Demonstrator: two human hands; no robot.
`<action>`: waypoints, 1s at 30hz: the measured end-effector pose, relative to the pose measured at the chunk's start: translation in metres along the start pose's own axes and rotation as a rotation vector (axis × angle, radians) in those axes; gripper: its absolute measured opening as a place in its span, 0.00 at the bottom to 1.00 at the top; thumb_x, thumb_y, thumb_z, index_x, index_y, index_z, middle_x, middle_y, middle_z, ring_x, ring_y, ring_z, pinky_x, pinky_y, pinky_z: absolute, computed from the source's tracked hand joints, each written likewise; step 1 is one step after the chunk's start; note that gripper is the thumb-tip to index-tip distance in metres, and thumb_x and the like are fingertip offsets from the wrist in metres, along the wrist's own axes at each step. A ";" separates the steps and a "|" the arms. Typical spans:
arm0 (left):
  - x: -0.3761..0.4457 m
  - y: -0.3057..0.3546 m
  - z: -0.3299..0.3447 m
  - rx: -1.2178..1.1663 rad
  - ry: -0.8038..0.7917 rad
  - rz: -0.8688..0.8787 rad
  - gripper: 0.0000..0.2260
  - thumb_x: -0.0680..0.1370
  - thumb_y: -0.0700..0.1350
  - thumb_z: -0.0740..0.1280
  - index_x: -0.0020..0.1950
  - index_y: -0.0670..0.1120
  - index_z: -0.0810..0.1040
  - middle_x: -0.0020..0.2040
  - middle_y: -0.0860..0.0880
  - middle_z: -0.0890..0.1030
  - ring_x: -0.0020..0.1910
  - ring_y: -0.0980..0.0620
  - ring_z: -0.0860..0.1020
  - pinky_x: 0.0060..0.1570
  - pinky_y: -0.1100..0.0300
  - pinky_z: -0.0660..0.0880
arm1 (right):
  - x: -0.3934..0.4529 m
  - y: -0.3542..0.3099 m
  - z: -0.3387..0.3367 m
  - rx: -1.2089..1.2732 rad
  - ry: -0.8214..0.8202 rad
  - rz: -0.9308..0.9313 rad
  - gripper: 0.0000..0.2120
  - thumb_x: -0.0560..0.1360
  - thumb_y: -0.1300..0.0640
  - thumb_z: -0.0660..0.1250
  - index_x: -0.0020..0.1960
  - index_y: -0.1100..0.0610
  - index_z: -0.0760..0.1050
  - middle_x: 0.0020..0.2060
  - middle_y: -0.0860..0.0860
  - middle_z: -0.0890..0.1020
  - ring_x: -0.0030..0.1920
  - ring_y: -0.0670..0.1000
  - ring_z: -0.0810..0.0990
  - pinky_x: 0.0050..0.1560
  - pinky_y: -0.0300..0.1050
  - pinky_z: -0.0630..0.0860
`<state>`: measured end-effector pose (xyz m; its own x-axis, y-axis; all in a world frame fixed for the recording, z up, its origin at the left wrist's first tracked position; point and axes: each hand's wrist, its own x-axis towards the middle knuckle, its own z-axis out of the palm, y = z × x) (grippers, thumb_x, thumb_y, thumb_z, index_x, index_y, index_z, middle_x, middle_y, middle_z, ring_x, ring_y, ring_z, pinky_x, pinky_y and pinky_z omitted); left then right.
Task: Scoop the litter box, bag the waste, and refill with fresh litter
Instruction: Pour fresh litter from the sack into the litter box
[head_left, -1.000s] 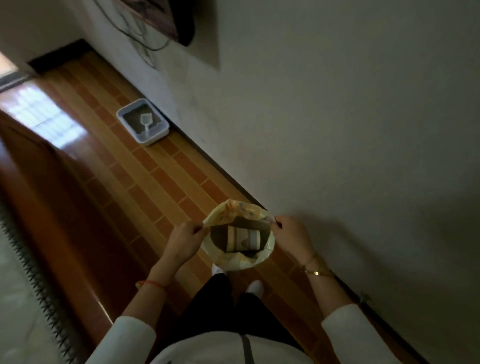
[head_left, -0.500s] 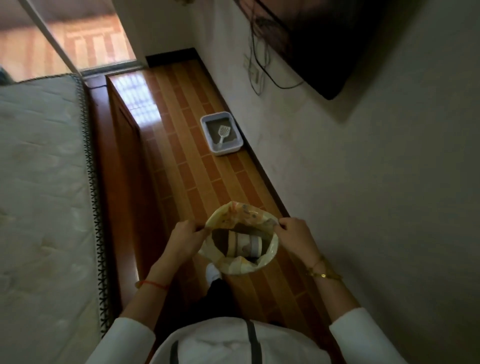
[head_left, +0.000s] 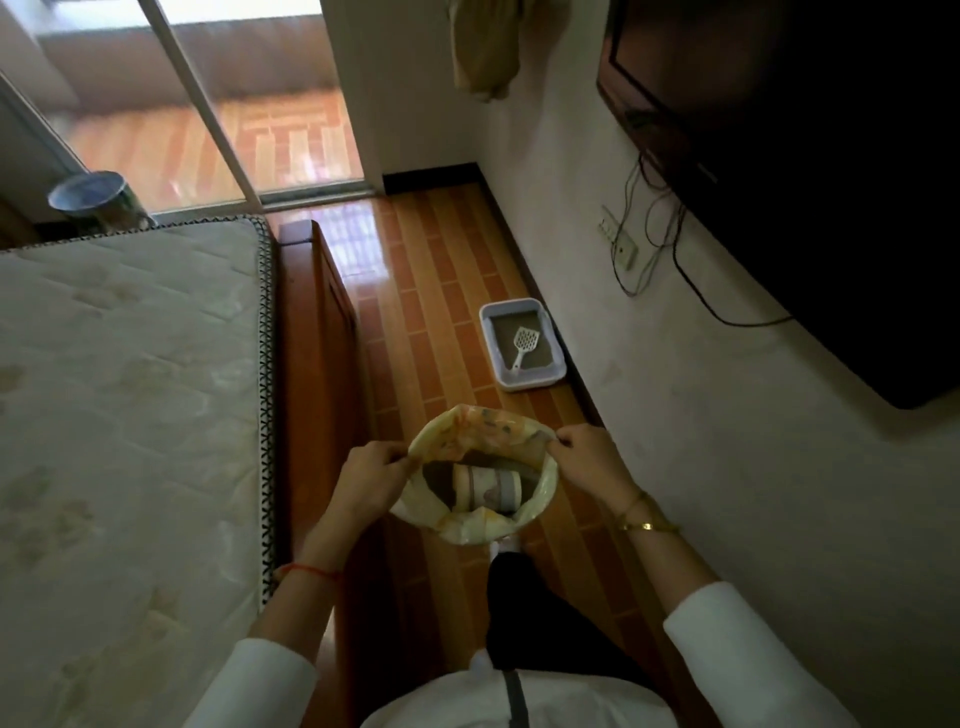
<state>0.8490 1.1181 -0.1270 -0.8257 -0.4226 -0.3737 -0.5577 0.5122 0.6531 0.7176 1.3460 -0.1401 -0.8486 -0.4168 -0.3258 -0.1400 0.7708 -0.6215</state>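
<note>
I hold a yellow patterned plastic bag open at waist height. My left hand pinches its left rim and my right hand pinches its right rim. Inside the bag lies a pale cylindrical container on its side. Ahead on the floor, against the wall, sits a white litter box with dark litter. A white slotted scoop lies in it.
A mattress on a wooden bed frame fills the left side. The tiled floor strip runs between bed and wall. A dark television with hanging cables is on the right wall. A sliding glass door is at the far end.
The view has swung up and left, showing the bed and the door. The litter box appears nearer and more centred. Both hands keep the same grip on the bag.
</note>
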 end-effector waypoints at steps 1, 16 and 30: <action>0.021 0.001 -0.009 -0.002 0.008 -0.005 0.10 0.79 0.46 0.64 0.54 0.43 0.82 0.39 0.52 0.80 0.37 0.55 0.77 0.33 0.66 0.70 | 0.025 -0.007 0.001 -0.007 -0.001 -0.012 0.23 0.77 0.60 0.63 0.26 0.53 0.61 0.23 0.49 0.65 0.26 0.46 0.64 0.30 0.43 0.58; 0.342 0.067 -0.134 0.013 0.062 -0.015 0.09 0.79 0.45 0.63 0.48 0.45 0.83 0.38 0.50 0.80 0.36 0.54 0.78 0.32 0.65 0.71 | 0.367 -0.121 -0.058 0.022 -0.019 -0.072 0.16 0.79 0.57 0.62 0.33 0.54 0.73 0.29 0.50 0.75 0.32 0.46 0.73 0.31 0.37 0.65; 0.654 0.122 -0.221 0.109 -0.130 0.126 0.12 0.79 0.45 0.64 0.38 0.44 0.80 0.33 0.45 0.79 0.31 0.51 0.75 0.35 0.53 0.72 | 0.634 -0.184 -0.085 0.056 0.157 0.129 0.17 0.78 0.58 0.62 0.30 0.59 0.71 0.26 0.52 0.71 0.27 0.47 0.68 0.29 0.41 0.64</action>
<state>0.2594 0.7392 -0.1465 -0.8895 -0.2533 -0.3802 -0.4493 0.6361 0.6273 0.1614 0.9811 -0.1717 -0.9275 -0.2322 -0.2929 0.0003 0.7832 -0.6217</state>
